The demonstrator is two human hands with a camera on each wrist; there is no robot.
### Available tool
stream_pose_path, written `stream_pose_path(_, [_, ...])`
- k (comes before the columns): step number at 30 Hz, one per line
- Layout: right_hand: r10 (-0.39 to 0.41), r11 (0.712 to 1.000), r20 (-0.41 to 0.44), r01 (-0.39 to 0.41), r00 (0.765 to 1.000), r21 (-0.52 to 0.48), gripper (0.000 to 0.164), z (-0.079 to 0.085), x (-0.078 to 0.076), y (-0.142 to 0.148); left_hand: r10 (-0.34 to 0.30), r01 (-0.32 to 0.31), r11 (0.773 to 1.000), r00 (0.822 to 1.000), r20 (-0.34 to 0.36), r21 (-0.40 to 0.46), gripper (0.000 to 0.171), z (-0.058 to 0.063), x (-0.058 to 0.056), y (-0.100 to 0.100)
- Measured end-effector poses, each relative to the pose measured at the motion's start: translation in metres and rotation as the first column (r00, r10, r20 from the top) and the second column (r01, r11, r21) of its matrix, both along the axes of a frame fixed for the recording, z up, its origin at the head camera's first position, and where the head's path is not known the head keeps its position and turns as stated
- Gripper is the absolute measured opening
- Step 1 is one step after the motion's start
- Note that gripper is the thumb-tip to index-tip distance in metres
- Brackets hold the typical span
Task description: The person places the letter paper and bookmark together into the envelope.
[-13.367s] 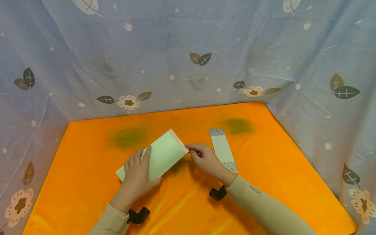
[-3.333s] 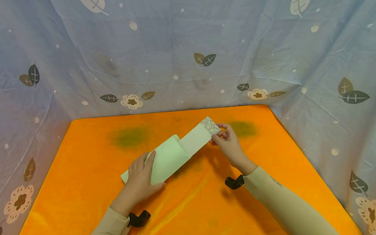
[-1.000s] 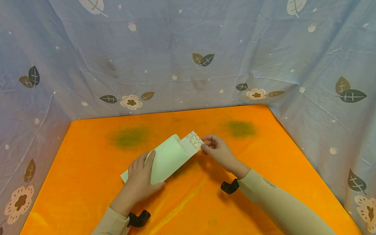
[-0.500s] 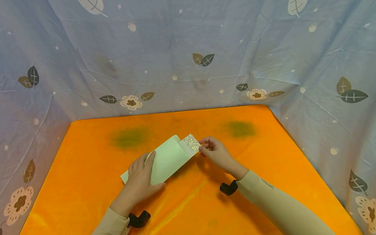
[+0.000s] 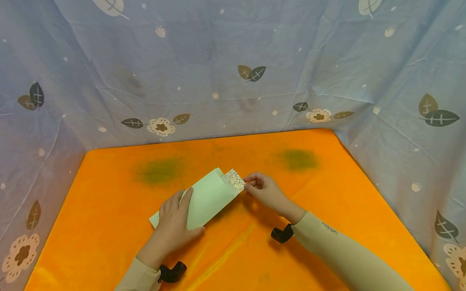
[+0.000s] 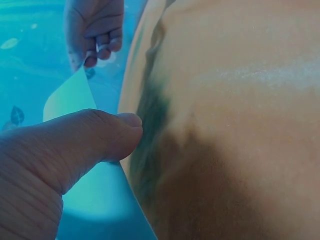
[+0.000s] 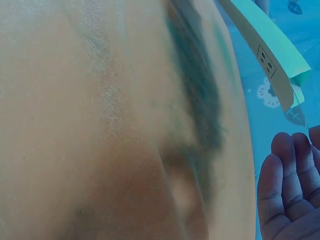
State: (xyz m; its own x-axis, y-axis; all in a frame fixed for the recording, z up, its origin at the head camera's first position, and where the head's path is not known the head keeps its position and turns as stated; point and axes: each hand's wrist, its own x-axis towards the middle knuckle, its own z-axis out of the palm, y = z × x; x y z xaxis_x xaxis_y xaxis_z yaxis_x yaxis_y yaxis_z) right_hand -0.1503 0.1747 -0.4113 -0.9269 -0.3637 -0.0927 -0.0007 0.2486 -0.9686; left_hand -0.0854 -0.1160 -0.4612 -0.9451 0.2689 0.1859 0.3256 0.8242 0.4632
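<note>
A pale green paper envelope (image 5: 209, 197) is held tilted above the table by my left hand (image 5: 174, 226), fingers over its upper face and thumb along the near edge. In the left wrist view the thumb (image 6: 95, 132) lies across the envelope (image 6: 95, 195). Out of its mouth, at the upper right, sticks the patterned end of a white card (image 5: 234, 180); the rest is hidden inside. My right hand (image 5: 269, 193) pinches the card's outer corner between thumb and forefinger. From the right wrist, the envelope (image 7: 272, 55) appears nearly edge-on, with a small printed box on its underside.
An orange cloth (image 5: 116, 226) covers the table, with two dark green smudges near the far side. Blue-grey curtains (image 5: 214, 56) with leaf and flower prints enclose the back and both sides. Each wrist wears a black camera mount (image 5: 172, 272).
The card lay on the table at the right in the oldest frame. My right hand has since picked it up and slid it down-left into the envelope. The left hand keeps its grip.
</note>
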Motion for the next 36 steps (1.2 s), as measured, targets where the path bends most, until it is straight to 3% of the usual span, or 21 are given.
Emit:
stream_pose_path(5, [0.008,1.0,-0.007,-0.007,1.0,0.021,0.026,-0.008,-0.004,0.0,-0.005,0.006,1.0,1.0,0.015,-0.009,0.107,-0.003,-0.003,0.001])
stream_pose_path(13, [-0.003,0.997,-0.051,0.006,0.999,0.075,0.02,-0.042,-0.02,0.006,-0.009,0.009,1.0,1.0,0.028,-0.012,0.106,-0.007,-0.007,0.003])
stream_pose_path(22, [0.019,0.998,-0.052,-0.016,0.998,0.066,0.024,-0.046,-0.024,0.004,-0.018,0.018,1.0,1.0,0.012,-0.016,0.105,-0.006,-0.012,0.008])
stream_pose_path(29, [0.042,0.992,-0.108,-0.029,0.993,0.119,0.014,-0.045,-0.023,0.0,-0.016,0.016,1.0,1.0,0.009,-0.01,0.105,-0.003,-0.012,0.01])
stream_pose_path(36, [0.077,0.986,-0.162,-0.051,0.984,0.159,0.015,-0.044,-0.019,-0.003,-0.014,0.014,1.0,1.0,0.019,-0.01,0.106,-0.002,-0.011,0.011])
